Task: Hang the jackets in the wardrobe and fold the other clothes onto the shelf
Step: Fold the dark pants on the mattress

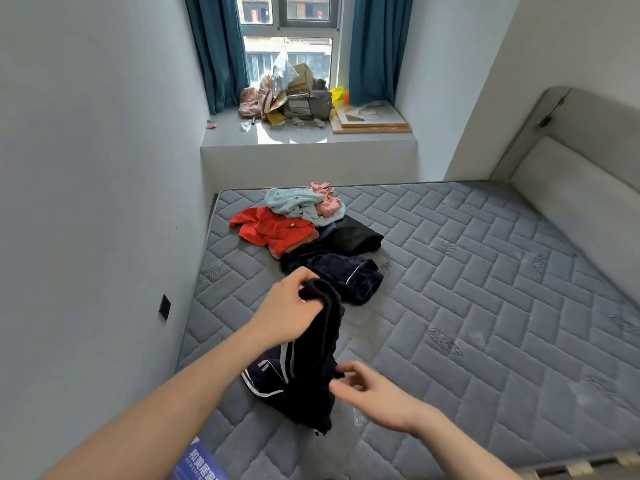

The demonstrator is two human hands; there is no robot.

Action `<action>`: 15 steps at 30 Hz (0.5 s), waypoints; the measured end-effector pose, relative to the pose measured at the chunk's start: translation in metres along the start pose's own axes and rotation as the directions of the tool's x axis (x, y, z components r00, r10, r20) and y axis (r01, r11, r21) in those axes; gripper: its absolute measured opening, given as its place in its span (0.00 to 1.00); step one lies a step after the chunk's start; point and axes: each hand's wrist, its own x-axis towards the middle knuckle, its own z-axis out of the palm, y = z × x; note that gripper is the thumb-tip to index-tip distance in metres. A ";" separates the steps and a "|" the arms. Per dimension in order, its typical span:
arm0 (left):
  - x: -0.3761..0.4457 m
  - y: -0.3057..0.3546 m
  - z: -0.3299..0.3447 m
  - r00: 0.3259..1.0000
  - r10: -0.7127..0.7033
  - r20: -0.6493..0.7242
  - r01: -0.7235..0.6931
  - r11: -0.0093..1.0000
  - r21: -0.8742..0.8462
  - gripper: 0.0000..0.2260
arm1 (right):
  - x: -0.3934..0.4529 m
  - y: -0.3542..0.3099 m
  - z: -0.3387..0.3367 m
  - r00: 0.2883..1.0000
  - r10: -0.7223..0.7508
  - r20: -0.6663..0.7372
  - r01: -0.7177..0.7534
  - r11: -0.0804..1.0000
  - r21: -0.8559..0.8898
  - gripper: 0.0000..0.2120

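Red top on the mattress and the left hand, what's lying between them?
In the head view, a dark navy garment with pale piping lies between the red top and the left hand.

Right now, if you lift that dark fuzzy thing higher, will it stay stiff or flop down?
Probably flop: the dark garment already hangs limp from the left hand, its lower end bunched on the mattress. It looks plush, so likely easy to grip, not slippery. The right hand seems to pinch its edge.
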 end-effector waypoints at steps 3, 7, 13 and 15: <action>0.015 0.021 -0.001 1.000 0.015 0.000 -0.015 1.000 0.024 0.11 | 0.004 -0.003 0.017 0.999 -0.022 -0.026 0.021 0.998 -0.058 0.45; 0.029 0.046 -0.002 0.999 0.038 0.013 -0.038 0.996 0.076 0.10 | 0.007 -0.028 0.020 0.992 -0.075 -0.104 0.072 0.997 -0.034 0.48; 0.042 0.062 -0.013 0.989 -0.015 0.145 -0.022 0.968 0.251 0.19 | 0.017 -0.047 0.014 0.976 -0.076 -0.202 0.074 0.997 -0.018 0.38; 0.045 0.059 -0.021 0.988 -0.014 0.155 -0.032 0.955 0.294 0.18 | 0.018 -0.043 0.004 0.952 -0.070 -0.298 0.048 0.996 -0.081 0.19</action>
